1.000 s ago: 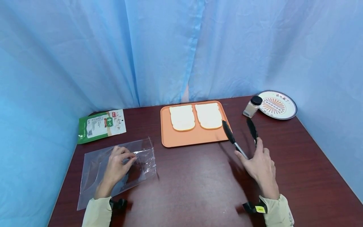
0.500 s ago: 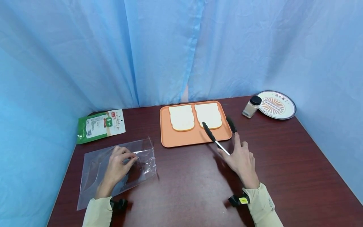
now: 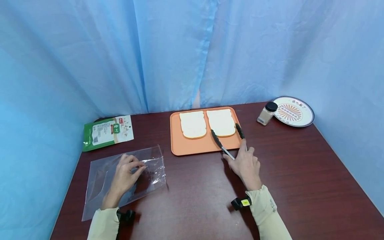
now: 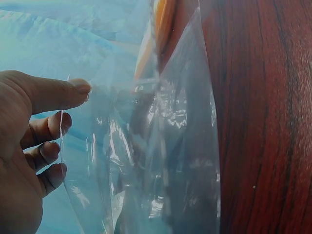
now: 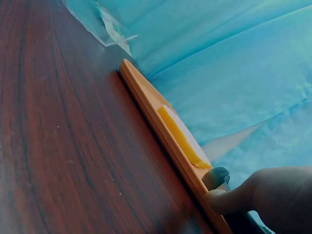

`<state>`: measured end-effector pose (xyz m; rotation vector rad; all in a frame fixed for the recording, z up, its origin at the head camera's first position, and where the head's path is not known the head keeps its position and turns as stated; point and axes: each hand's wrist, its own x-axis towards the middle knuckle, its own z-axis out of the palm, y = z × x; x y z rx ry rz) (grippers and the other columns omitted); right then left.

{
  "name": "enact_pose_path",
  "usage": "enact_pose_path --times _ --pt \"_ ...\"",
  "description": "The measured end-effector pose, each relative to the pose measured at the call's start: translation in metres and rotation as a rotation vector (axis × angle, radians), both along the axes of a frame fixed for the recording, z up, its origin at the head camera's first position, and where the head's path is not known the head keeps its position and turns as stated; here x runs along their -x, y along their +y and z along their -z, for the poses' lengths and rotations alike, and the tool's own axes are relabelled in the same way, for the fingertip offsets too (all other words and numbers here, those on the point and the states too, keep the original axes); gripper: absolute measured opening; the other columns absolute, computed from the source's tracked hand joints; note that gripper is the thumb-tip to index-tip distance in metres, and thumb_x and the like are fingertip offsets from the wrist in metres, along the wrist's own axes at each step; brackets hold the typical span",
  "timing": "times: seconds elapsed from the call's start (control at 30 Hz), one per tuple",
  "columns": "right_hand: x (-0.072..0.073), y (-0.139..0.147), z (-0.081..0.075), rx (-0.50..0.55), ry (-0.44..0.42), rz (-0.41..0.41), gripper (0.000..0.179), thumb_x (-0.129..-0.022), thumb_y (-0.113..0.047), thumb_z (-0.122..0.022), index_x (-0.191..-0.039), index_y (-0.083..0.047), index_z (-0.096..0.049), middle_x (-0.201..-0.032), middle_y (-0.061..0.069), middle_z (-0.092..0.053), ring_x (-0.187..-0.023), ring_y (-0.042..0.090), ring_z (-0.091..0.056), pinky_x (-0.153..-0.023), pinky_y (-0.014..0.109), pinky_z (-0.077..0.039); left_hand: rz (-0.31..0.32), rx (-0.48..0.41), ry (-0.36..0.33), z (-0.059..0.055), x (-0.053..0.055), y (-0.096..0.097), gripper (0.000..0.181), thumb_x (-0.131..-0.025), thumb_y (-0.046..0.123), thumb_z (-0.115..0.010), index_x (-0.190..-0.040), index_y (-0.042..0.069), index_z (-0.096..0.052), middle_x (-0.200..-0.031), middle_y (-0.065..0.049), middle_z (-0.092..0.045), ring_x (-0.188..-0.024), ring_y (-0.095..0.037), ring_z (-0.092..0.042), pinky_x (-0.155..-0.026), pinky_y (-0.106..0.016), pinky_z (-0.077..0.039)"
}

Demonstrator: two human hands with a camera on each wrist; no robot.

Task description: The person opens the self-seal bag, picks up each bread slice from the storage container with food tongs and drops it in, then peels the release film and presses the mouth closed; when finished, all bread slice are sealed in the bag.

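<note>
In the head view my left hand pinches the top layer of a clear plastic bag on the table. The left wrist view has that bag held up at its edge by thumb and fingers, its mouth parted. My right hand grips black-tipped tongs, their arms spread. The tongs' tips stand on either side of the right bread slice, over an orange tray. Left of it on the tray lies a second bread slice. In the right wrist view my thumb presses one tong arm.
A green and white packet lies at the back left. At the back right stand a black-capped jar and a patterned plate. Blue curtains border the dark wooden table at the back and sides.
My right hand has carried the tongs leftward from beside the tray to the right bread slice, and their spread has narrowed slightly. My left hand and the bag have stayed in place.
</note>
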<state>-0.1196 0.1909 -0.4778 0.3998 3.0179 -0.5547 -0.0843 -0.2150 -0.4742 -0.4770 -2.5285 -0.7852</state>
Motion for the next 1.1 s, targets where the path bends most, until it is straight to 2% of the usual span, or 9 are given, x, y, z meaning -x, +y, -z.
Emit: enact_pose_path --times 0.3,0.43,0.6,0.87,1.1 --pt "0.008 -0.012 0.001 -0.012 -0.010 0.015 0.105 -0.086 -0.063 -0.066 -0.157 -0.003 -0.017 -0.120 0.035 -0.049 -0.073 0.047 -0.061 -0.058 0.052 -0.050 -0.011 0.004 -0.015 0.000 0.001 0.000 0.013 -0.070 0.000 -0.087 -0.077 0.005 -0.078 -0.073 -0.001 -0.059 -0.077 -0.010 -0.041 -0.063 -0.026 -0.038" --pt "0.010 -0.015 0.003 -0.011 0.014 0.022 0.103 -0.086 -0.061 -0.067 -0.156 -0.001 -0.020 -0.120 0.034 -0.052 -0.074 0.050 -0.063 -0.058 0.053 -0.051 -0.001 0.004 -0.004 0.001 0.001 0.001 0.013 -0.070 -0.001 -0.087 -0.077 0.006 -0.078 -0.073 0.000 -0.059 -0.077 -0.010 -0.041 -0.063 -0.025 -0.038" --pt "0.010 -0.012 0.004 -0.010 0.033 0.021 0.095 -0.087 -0.056 -0.068 -0.153 -0.003 -0.027 -0.116 0.031 -0.056 -0.074 0.049 -0.063 -0.060 0.054 -0.052 0.002 0.004 0.006 0.001 0.002 0.002 0.014 -0.069 -0.001 -0.087 -0.076 0.006 -0.078 -0.072 0.000 -0.059 -0.077 -0.011 -0.042 -0.063 -0.026 -0.038" --pt "0.007 -0.007 0.005 -0.013 0.056 0.007 0.085 -0.088 -0.053 -0.068 -0.149 -0.006 -0.034 -0.105 0.028 -0.058 -0.072 0.049 -0.062 -0.057 0.053 -0.049 -0.019 0.002 -0.028 0.000 0.001 0.002 0.014 -0.069 -0.001 -0.088 -0.077 0.006 -0.078 -0.073 0.000 -0.060 -0.078 -0.010 -0.043 -0.064 -0.026 -0.039" --pt "0.005 -0.001 0.007 -0.034 0.036 0.006 0.086 -0.091 -0.053 -0.066 -0.155 -0.008 -0.029 -0.110 0.028 -0.058 -0.067 0.043 -0.060 -0.055 0.049 -0.048 -0.024 0.004 -0.028 -0.001 0.000 0.002 0.015 -0.069 -0.001 -0.088 -0.077 0.005 -0.078 -0.073 -0.001 -0.061 -0.078 -0.011 -0.044 -0.065 -0.027 -0.039"
